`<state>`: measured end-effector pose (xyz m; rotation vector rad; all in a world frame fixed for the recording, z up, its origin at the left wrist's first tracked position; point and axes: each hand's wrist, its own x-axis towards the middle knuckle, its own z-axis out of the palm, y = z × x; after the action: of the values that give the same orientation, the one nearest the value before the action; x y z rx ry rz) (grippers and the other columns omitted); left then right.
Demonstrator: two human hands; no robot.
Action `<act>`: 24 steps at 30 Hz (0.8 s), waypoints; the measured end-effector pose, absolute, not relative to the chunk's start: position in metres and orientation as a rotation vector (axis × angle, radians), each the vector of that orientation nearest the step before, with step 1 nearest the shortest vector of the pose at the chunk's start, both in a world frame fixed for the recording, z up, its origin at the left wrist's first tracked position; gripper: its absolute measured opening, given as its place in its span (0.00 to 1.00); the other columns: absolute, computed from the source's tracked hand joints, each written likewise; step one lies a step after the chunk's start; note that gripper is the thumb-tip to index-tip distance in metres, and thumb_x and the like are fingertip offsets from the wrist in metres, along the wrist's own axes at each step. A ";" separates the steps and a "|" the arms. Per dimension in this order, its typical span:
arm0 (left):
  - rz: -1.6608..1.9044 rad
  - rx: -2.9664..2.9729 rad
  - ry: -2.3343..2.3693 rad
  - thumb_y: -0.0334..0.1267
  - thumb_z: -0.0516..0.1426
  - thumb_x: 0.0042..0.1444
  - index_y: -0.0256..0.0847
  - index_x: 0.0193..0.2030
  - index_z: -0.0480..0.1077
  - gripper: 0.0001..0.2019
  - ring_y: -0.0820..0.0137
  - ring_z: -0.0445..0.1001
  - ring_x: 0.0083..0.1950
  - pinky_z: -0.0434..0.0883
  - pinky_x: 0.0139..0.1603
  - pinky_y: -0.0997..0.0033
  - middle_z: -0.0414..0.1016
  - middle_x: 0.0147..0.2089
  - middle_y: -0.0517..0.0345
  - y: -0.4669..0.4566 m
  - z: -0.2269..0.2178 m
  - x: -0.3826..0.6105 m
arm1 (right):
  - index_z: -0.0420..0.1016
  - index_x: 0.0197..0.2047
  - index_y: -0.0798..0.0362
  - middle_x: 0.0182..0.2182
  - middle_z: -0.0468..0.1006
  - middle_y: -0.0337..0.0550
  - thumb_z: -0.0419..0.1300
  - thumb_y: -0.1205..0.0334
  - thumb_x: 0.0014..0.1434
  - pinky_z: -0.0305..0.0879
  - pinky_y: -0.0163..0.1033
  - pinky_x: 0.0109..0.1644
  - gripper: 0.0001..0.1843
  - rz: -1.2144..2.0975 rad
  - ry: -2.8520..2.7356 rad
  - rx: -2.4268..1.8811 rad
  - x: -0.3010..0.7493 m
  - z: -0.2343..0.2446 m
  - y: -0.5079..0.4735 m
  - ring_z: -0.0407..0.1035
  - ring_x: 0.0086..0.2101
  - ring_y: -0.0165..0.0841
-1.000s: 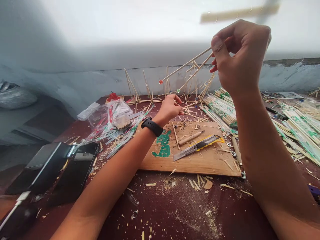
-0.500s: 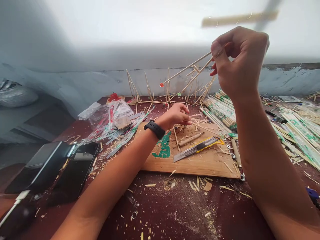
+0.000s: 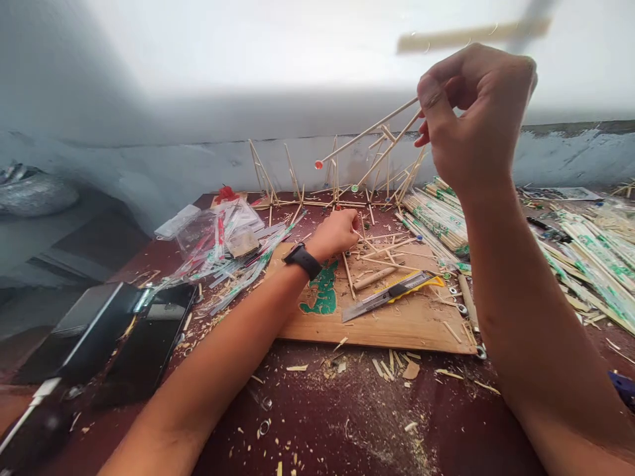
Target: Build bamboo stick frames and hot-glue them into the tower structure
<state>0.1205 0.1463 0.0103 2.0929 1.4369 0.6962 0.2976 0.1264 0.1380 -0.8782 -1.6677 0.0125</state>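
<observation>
My right hand (image 3: 471,112) is raised at the upper right, pinching a frame of thin wooden sticks (image 3: 380,158). Its two long sticks meet near the fingers and spread down to the left, one ending in a red piece, the other in a green one; a short stick crosses the lower one. My left hand (image 3: 340,231), with a black watch on the wrist, is over the back of a wooden board (image 3: 317,327). Its fingers are closed at the end of a thin wooden stick (image 3: 367,242); the fingertips are partly hidden. Other loose sticks lie beside it.
A yellow box cutter (image 3: 391,294) and a wooden rod (image 3: 376,277) lie on the board. Stick frames (image 3: 262,175) stand along the wall. Packaged sticks (image 3: 441,218) lie right; plastic wrappers (image 3: 233,231) and a black phone (image 3: 149,344) lie left. Shavings litter the dark red table (image 3: 347,423).
My left hand has drawn slightly back left, and its spread fingers have closed. My right hand has risen a little with the stick frame still in it.
</observation>
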 end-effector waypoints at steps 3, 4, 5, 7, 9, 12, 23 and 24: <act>0.671 2.132 1.389 0.19 0.63 0.49 0.42 0.31 0.68 0.14 0.64 0.75 0.41 0.69 0.45 0.65 0.76 0.35 0.57 0.147 0.006 0.121 | 0.72 0.27 0.38 0.17 0.71 0.37 0.63 0.60 0.62 0.69 0.54 0.33 0.12 -0.126 -1.530 -0.799 0.296 0.137 0.127 0.70 0.21 0.41; 0.664 2.137 1.364 0.19 0.63 0.49 0.42 0.31 0.68 0.14 0.65 0.75 0.40 0.69 0.45 0.66 0.76 0.35 0.58 0.147 0.006 0.121 | 0.72 0.27 0.39 0.17 0.71 0.37 0.63 0.60 0.62 0.69 0.53 0.32 0.12 -0.126 -1.531 -0.784 0.295 0.137 0.127 0.70 0.20 0.41; 0.655 2.137 1.336 0.19 0.63 0.50 0.42 0.32 0.68 0.13 0.67 0.75 0.40 0.69 0.44 0.67 0.76 0.35 0.59 0.147 0.006 0.121 | 0.73 0.27 0.39 0.17 0.71 0.36 0.63 0.60 0.63 0.70 0.53 0.32 0.12 -0.127 -1.531 -0.772 0.295 0.137 0.126 0.70 0.20 0.40; 0.632 2.120 1.277 0.20 0.64 0.51 0.41 0.33 0.69 0.12 0.69 0.75 0.38 0.69 0.41 0.69 0.77 0.35 0.60 0.148 0.007 0.121 | 0.73 0.27 0.39 0.18 0.71 0.36 0.64 0.61 0.63 0.71 0.51 0.32 0.12 -0.135 -1.535 -0.774 0.294 0.137 0.126 0.70 0.21 0.39; 0.604 2.089 1.222 0.21 0.65 0.52 0.40 0.35 0.70 0.12 0.71 0.76 0.37 0.69 0.40 0.71 0.78 0.35 0.60 0.148 0.007 0.121 | 0.73 0.27 0.39 0.18 0.71 0.35 0.65 0.62 0.63 0.72 0.50 0.34 0.13 -0.133 -1.545 -0.798 0.295 0.137 0.126 0.71 0.21 0.38; 0.600 2.043 1.183 0.21 0.65 0.53 0.40 0.38 0.71 0.12 0.72 0.77 0.36 0.71 0.38 0.73 0.78 0.34 0.60 0.149 0.005 0.121 | 0.73 0.27 0.39 0.18 0.71 0.35 0.65 0.62 0.63 0.72 0.50 0.32 0.13 -0.139 -1.548 -0.809 0.295 0.136 0.126 0.71 0.21 0.38; 0.856 2.139 1.261 0.20 0.60 0.59 0.40 0.46 0.71 0.13 0.71 0.80 0.43 0.71 0.42 0.72 0.83 0.43 0.55 0.153 0.008 0.122 | 0.73 0.28 0.39 0.17 0.73 0.35 0.64 0.60 0.63 0.72 0.52 0.34 0.12 -0.136 -1.558 -0.797 0.294 0.135 0.128 0.71 0.20 0.39; 0.863 2.160 1.280 0.20 0.61 0.60 0.40 0.47 0.71 0.13 0.71 0.81 0.43 0.71 0.43 0.71 0.84 0.44 0.55 0.152 0.008 0.122 | 0.73 0.28 0.39 0.17 0.73 0.35 0.64 0.61 0.63 0.72 0.52 0.34 0.12 -0.133 -1.562 -0.800 0.294 0.135 0.128 0.71 0.20 0.39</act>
<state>0.1223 0.1518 0.0079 2.1600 1.2805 0.8630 0.2941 0.1278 0.1355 -0.7998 -1.5615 -0.1326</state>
